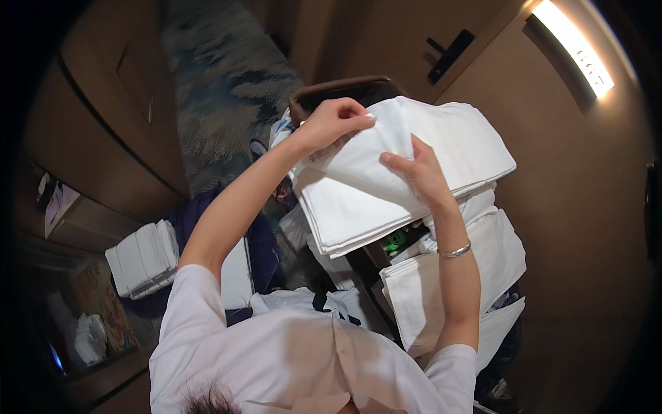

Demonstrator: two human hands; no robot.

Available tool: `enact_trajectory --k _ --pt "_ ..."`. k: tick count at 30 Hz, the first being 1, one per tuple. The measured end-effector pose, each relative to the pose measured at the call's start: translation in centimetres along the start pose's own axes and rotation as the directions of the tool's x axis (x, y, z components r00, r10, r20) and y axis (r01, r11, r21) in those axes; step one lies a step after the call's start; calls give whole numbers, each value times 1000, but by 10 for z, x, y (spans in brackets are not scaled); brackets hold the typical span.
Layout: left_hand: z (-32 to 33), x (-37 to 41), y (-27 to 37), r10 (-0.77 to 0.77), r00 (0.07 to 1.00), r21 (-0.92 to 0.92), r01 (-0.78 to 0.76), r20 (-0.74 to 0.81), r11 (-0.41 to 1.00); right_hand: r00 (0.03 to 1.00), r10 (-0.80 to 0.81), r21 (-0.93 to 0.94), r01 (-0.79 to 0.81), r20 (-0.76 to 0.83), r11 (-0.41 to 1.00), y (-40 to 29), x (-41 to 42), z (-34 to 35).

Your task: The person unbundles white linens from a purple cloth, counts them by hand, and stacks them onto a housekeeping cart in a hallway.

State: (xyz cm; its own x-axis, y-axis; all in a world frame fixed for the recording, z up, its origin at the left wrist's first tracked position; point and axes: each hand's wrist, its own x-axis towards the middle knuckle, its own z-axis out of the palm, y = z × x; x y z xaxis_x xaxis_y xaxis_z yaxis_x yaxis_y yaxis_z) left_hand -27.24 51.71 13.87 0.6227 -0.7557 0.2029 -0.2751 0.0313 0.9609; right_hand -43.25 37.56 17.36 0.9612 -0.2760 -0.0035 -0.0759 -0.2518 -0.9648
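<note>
A stack of folded white linen lies on top of a cart in front of me. My left hand pinches the edge of the uppermost white cloth between thumb and fingers. Faint printed writing shows on the cloth beneath that hand. My right hand holds the same cloth near its fold, thumb on top; some of its fingers are hidden. A second pile of folded white linen sits beside it, to the right.
Behind the linen stands a brown bin. Lower on the cart are more white linens and a green item. Bundled white linens rest on dark blue fabric at left. A door handle and lit sign are at right.
</note>
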Motion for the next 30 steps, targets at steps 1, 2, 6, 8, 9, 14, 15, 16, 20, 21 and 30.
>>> enact_trajectory --k 1,2,6,8,9,14,15,16,20,21,30 --pt "1 -7 2 96 994 32 -94 -54 995 1000 -10 -16 10 0 1000 0 1 -2" --pt "-1 -18 -1 203 971 140 -186 -125 973 999 -41 -21 41 5 999 1 1 0" --pt "-7 -83 -1 349 933 319 -306 -88 897 981 -111 -304 156 162 940 6 -10 -5" --pt "-5 -113 -26 400 907 432 -310 -133 847 954 -113 -341 207 277 917 2 -19 3" --pt "-3 -124 -41 465 874 495 -344 -143 798 937 -97 -297 204 337 933 2 -22 5" --pt "27 -138 -42 563 757 542 -337 -331 770 895 -216 -355 363 390 862 8 -36 -5" --pt "31 -136 -41 559 741 512 -340 -371 789 889 -267 -432 420 372 798 8 -38 -8" --pt "30 -135 -50 585 757 535 -378 -291 756 878 -316 -506 467 359 725 8 -39 -10" --pt "30 -141 -42 565 824 559 -449 -42 697 784 -538 -662 584 309 470 8 -39 -49" --pt "32 -142 -42 562 826 572 -443 -39 691 754 -590 -703 586 289 404 9 -39 -67" --pt "44 -144 -38 564 824 609 -420 -55 673 605 -315 -665 -531 -732 525 60 -25 -222"
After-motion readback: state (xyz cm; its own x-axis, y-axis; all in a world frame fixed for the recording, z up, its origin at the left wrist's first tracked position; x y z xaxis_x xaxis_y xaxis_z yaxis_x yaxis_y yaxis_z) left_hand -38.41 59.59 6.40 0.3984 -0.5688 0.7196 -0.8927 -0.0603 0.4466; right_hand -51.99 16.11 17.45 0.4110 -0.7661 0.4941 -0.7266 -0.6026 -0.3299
